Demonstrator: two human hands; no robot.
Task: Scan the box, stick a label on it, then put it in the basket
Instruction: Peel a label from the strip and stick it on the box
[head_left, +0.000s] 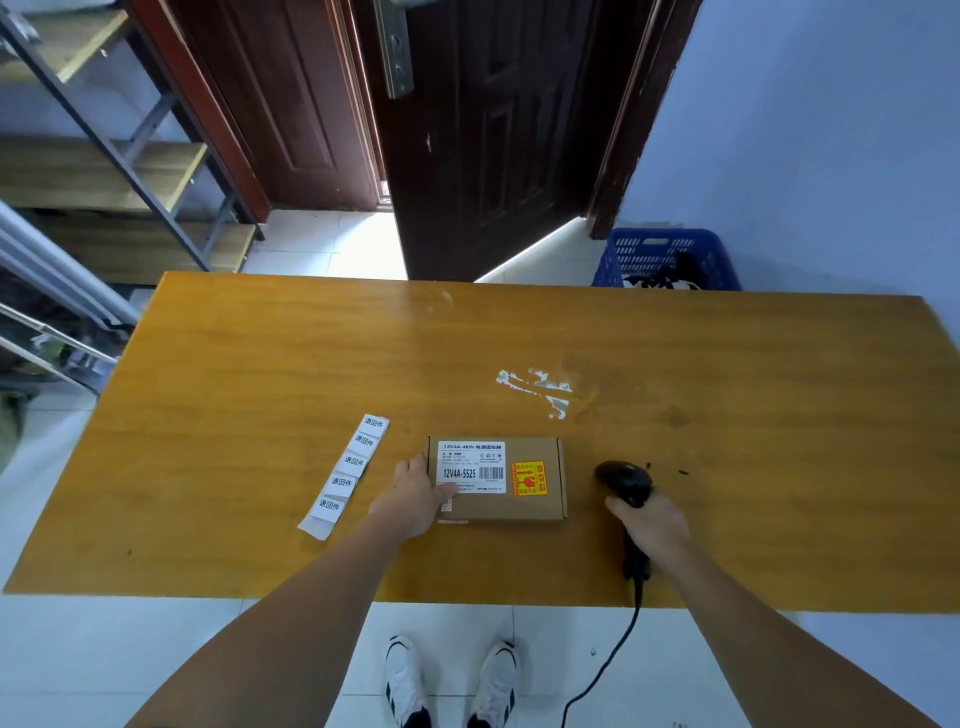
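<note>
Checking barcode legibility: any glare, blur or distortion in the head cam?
Head view: wide-angle bending bows the table edges; soft glare sits on the far tabletop, clear of the box; the barcode is in even light with visible bars, though its small print is unreadable.

My tan box (524, 501) carries a white barcode label and a red-yellow sticker (lower centre). Black scanner (626, 480), amber table (311, 364), blue lattice basket (665, 257) upper right, white label strip (345, 475).
</note>
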